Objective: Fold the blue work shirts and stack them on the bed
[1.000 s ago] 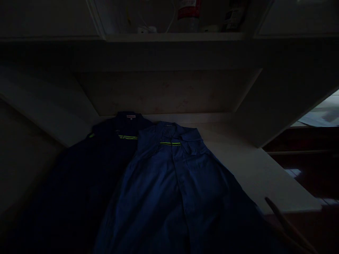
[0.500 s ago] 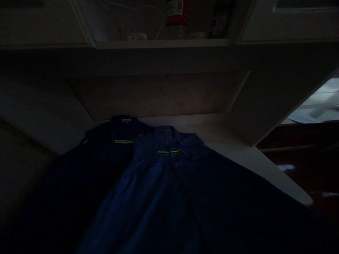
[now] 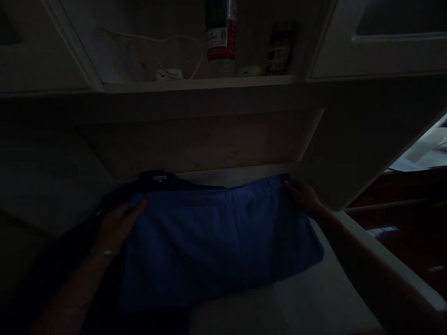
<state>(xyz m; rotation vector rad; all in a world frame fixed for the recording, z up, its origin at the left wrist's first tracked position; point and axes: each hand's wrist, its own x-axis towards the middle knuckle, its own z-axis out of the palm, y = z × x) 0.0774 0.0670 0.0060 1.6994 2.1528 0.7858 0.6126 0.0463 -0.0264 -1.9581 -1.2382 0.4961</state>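
Across the middle of the frame, a blue garment (image 3: 209, 237) is stretching between two hands that are staying well apart. The left hand (image 3: 117, 223) is pinching its upper left corner, fingers closing on the cloth; the right hand (image 3: 303, 197) is gripping its upper right corner, close to a small round button (image 3: 272, 183). The top edge is running almost level, rising slightly toward the right, while the lower edge is hanging over the pale desk (image 3: 307, 302); whether it is touching the surface is too dark to tell. Behind it, at left of center, a navy garment (image 3: 171, 185) is lying partly covered, its collar label (image 3: 160, 177) showing. Along the top of the frame, a shelf (image 3: 195, 85) is carrying a bottle (image 3: 221, 44) with a red and white label, a dark container (image 3: 277, 56) to its right, and a white cable (image 3: 153, 40) that is looping at its left. At the right edge, pale sheets (image 3: 422, 151) are catching light above a dark reddish floor (image 3: 391, 256).
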